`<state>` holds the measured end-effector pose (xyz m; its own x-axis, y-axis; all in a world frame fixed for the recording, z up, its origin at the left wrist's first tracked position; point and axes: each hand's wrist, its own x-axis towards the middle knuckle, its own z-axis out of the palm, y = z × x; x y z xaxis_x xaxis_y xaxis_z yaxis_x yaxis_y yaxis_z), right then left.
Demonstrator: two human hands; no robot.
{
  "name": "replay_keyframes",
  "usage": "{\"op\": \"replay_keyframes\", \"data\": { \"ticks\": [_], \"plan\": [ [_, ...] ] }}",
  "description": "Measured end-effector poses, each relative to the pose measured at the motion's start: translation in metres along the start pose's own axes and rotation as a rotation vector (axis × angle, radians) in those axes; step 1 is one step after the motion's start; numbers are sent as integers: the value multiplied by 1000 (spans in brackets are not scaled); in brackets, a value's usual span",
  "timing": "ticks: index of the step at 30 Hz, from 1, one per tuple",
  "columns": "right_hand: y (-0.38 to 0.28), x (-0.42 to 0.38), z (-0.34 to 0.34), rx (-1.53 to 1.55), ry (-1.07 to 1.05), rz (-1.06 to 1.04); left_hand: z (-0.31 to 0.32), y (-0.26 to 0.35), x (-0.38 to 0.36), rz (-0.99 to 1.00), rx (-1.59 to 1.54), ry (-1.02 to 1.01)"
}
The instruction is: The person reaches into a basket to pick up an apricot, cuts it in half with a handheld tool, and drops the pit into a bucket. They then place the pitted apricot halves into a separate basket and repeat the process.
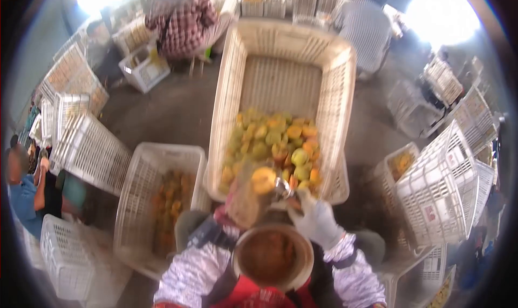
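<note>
My left hand (242, 204), gloved and smeared by motion, holds a yellow-orange fruit half (264, 180) with its round cut face upward. In its white glove, my right hand (317, 220) is closed on a small metal tool (283, 188), whose shiny head is right beside the fruit half. Both hands are over the near end of a large pale plastic crate (337, 108) with green and yellow-orange fruit (275, 138) piled in its near half, some pieces cut. Below the hands, a round bucket (308, 256) at my lap has brownish-orange contents.
A second crate (125, 200) with orange pieces stands at my left. Stacked crates (434, 194) lean at the right, and more crates (91, 151) stand at the left. Two people, one in a checked shirt (183, 27) and one in a striped shirt (367, 32), are beyond the big crate.
</note>
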<state>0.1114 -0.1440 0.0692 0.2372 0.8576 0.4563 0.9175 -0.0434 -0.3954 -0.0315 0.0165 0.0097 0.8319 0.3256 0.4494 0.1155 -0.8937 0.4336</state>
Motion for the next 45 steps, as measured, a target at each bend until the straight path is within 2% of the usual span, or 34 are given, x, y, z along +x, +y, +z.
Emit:
{"op": "replay_keyframes", "data": {
  "ticks": [1,2,4,5,7,11,13,17,19,23,25,29,31,35,37,40,42,44,45],
  "plan": [
    [2,1,0,64,-25,47,1,10,11,-409,-815,19],
    [2,2,0,45,-31,68,-17,28,19,-284,-555,91],
    [-1,0,3,-21,-11,88,-14,25,19,-65,74,52],
    [-4,-1,3,-14,-19,98,-13,28,19,-72,71,40],
    [-9,0,4,-75,-74,127,-11,34,21,-279,-332,41],
    [-11,-1,7,-129,-81,132,-7,34,19,-299,-331,10],
    [-11,-2,12,-233,-78,106,-19,39,24,49,134,-48],
    [-5,-6,22,-300,-112,135,-6,42,18,-64,33,7],
    [-5,-6,24,-303,-96,99,-3,46,17,-615,-1389,114],
    [-8,-6,25,-354,-146,133,-16,58,20,-572,-1372,147],
    [-7,-7,30,-329,-107,104,-15,53,19,-693,-2076,245],
    [-10,-7,32,-355,-177,124,-7,48,9,-623,-1863,207],
    [-10,-10,35,-338,-162,105,7,40,0,-431,-978,217],
    [-14,-12,40,-347,-204,84,30,20,-12,-527,-1040,178],
    [-16,-12,39,-369,-275,56,23,33,3,-721,-2022,347],
    [-15,-17,43,-203,-215,35,8,43,8,-803,-2053,320],
    [-18,-16,38,-132,-208,40,6,49,12,-771,-2012,370],
    [-21,-16,34,-56,-202,45,10,44,8,-602,-1997,293],
    [-20,-17,32,85,-221,82,9,44,8,-604,-1995,293]
  ]
}}
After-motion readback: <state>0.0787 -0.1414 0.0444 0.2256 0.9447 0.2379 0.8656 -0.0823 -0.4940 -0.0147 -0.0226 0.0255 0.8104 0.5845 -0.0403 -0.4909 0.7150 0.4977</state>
